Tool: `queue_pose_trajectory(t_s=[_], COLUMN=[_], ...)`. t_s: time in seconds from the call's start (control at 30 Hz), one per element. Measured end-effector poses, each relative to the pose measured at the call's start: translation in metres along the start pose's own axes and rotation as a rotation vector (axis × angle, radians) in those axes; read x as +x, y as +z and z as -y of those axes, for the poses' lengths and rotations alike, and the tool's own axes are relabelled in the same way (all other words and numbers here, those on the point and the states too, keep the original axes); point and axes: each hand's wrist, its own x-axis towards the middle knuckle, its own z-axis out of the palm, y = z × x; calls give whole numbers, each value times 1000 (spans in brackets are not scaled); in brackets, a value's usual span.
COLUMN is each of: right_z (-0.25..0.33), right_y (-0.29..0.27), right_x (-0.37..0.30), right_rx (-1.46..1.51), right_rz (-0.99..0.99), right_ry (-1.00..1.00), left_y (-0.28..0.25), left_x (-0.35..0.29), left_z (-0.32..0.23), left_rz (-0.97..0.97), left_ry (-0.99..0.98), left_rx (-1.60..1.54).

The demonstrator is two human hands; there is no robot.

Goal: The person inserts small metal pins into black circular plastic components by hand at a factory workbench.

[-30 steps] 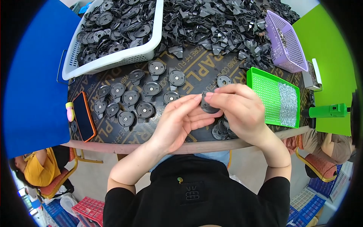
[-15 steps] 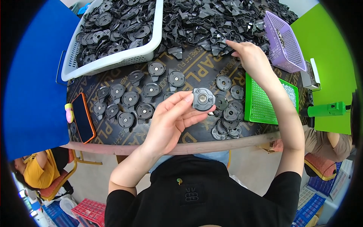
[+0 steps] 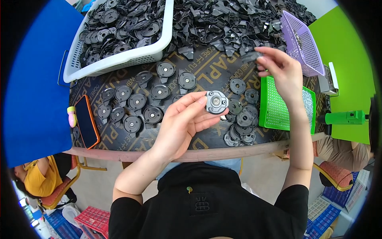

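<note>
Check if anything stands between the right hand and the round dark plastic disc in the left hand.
Nothing visible blocks right hand from disc; a flat black plastic ring lies beneath, on the dark patterned table.

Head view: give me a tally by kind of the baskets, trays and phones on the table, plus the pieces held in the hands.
Round part in the left hand: 1
Black piece, blurred, in the right hand: 1
Baskets, white and purple: 2
Green tray: 1
Phone: 1
Total: 6
</note>
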Motion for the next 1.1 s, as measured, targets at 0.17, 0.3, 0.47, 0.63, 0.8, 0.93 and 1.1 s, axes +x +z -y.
queue_pose_trajectory(t_s=[0.17, 0.3, 0.47, 0.63, 0.8, 0.93, 1.1], right_z=[28, 21, 20, 26, 21, 19, 16], right_y=[20, 17, 16, 28, 35, 35, 36], right_x=[-53, -58, -65, -78, -79, -79, -78], right_rx=[110, 322, 267, -74, -142, -216, -327], right_rz=[129, 48, 29, 110, 163, 151, 110], right_ry=[-178, -107, -87, -361, -548, -566, -620], left_y=[3, 8, 7, 1, -3, -4, -4], left_x=[4, 0, 1, 5, 4, 4, 4], left_z=[7, 5, 7, 12, 16, 15, 14], left_rz=[15, 39, -1, 6, 33, 19, -1], left_ry=[-31, -36, -73, -126, -69, -74, -76], left_rx=[-73, -81, -83, -202, -186, -215, -210])
